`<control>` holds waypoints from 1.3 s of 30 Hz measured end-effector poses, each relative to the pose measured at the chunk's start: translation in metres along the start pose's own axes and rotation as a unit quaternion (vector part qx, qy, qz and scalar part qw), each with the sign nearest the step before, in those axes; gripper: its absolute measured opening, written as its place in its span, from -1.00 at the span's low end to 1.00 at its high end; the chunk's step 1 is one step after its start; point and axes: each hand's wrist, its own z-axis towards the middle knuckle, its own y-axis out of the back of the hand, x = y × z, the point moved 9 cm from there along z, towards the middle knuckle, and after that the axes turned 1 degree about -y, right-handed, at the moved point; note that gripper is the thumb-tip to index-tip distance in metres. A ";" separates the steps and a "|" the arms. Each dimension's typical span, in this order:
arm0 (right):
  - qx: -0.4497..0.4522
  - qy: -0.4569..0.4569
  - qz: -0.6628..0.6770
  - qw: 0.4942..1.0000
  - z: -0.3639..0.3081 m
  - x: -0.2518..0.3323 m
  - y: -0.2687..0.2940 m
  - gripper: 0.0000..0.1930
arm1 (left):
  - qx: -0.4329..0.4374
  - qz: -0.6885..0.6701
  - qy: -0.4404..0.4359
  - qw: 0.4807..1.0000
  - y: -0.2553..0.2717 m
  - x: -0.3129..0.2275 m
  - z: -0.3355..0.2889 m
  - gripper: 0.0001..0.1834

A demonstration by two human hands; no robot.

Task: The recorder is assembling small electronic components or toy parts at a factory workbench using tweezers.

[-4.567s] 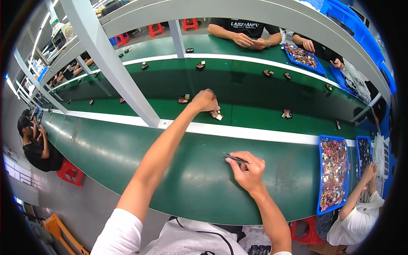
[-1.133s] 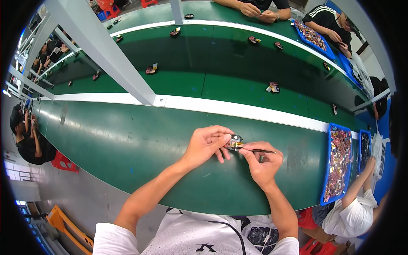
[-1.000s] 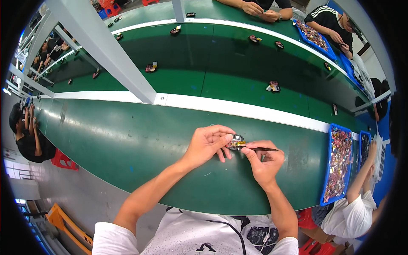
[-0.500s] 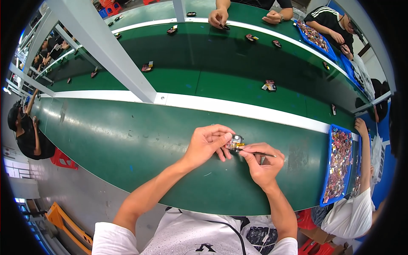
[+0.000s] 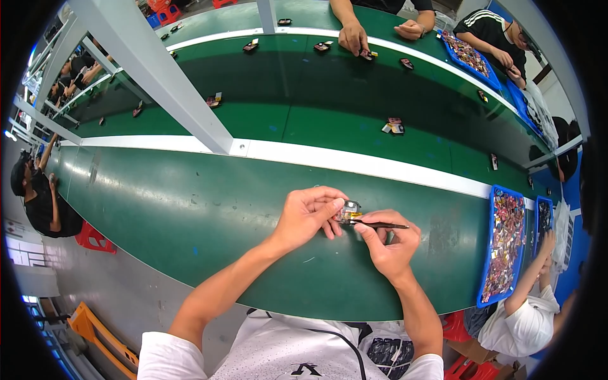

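Observation:
Over the green worktable, my left hand (image 5: 314, 214) is closed around the edge of a small electronic device (image 5: 351, 208), an open dark housing with a circuit board and a yellow part inside. My right hand (image 5: 394, 246) grips a slim black tweezers-like tool (image 5: 387, 225) like a pen. Its tip reaches the lower part of the device, by the yellow piece. Fingers partly cover the board and the tool's tip.
A white rail (image 5: 285, 153) separates the worktable from a green conveyor belt (image 5: 316, 88) carrying several similar devices (image 5: 393, 126). At right stands a blue tray (image 5: 503, 247) full of small circuit boards. A grey post (image 5: 158, 69) rises left. Co-workers sit opposite and at both sides.
Devices on the belt have shifted slightly left. A co-worker's hand opposite moved right onto a device. The co-worker at right lowered an arm. My hands stay nearly still, with the tool slightly re-angled.

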 end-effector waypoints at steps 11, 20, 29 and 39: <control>0.010 0.011 -0.008 1.000 0.000 0.001 0.000 -0.85 | 0.001 0.006 0.013 1.000 -0.001 0.002 0.000 -0.73; -0.014 0.028 -0.014 0.999 -0.002 0.001 0.003 -0.86 | 0.036 0.027 0.006 0.999 -0.011 -0.007 -0.002 -0.65; -0.007 0.056 -0.024 0.998 -0.003 0.012 -0.003 -0.84 | -0.001 0.019 -0.001 1.000 -0.003 -0.002 -0.002 -0.66; 0.007 0.161 -0.084 0.983 -0.010 0.030 -0.014 -0.81 | -0.008 0.009 0.024 1.000 0.000 -0.004 0.001 -0.78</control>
